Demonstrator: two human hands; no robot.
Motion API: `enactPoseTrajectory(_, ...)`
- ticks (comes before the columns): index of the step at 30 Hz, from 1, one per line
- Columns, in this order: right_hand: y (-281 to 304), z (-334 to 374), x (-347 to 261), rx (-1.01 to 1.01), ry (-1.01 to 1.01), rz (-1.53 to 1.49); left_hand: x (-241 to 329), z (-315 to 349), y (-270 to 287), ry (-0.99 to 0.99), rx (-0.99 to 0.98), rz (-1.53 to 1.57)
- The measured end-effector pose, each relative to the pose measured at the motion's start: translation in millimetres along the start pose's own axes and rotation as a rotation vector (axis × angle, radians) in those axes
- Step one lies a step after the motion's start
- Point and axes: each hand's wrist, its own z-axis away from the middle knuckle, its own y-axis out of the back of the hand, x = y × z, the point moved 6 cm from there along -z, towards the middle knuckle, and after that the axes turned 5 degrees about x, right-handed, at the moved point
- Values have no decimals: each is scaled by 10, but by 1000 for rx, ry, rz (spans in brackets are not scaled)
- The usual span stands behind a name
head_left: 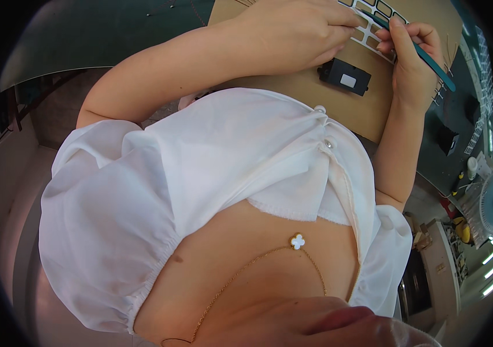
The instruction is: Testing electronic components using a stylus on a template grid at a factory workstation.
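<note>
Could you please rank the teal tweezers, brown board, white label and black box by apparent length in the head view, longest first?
1. Brown board
2. Teal tweezers, long but thin
3. Black box
4. White label on the box

The right hand [413, 61] holds teal tweezers [432, 63] over a white grid frame [367, 38], the left hand [294, 36] at its edge.

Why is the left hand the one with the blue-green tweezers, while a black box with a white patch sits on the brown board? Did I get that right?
Not quite: the head view shows the right hand holding the blue-green tweezers, not the left hand. The black box with a white patch does sit on the brown board.
</note>
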Motion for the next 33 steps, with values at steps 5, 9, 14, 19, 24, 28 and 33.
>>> enactPoseTrajectory(5,42,0,26,-10,13,-18,-7,-29,-102,18,-69,14)
enactPoseTrajectory(9,175,-68,131,-54,24,-121,-9,-85,-178,41,-93,14)
enactPoseTrajectory(14,236,-83,168,-51,20,-102,29,-131,-225,115,-121,45)
enactPoseTrajectory(19,173,-35,101,-21,45,14,17,-116,-254,114,-138,4)
enactPoseTrajectory(24,218,-72,108,-77,201,-158,44,-126,-242,76,-146,-49)
enactPoseTrajectory(28,344,-81,33,-177,290,-370,58,-143,-280,92,-104,-22)
enactPoseTrajectory(33,776,113,60,-209,265,-402,39,-152,-374,71,66,92)
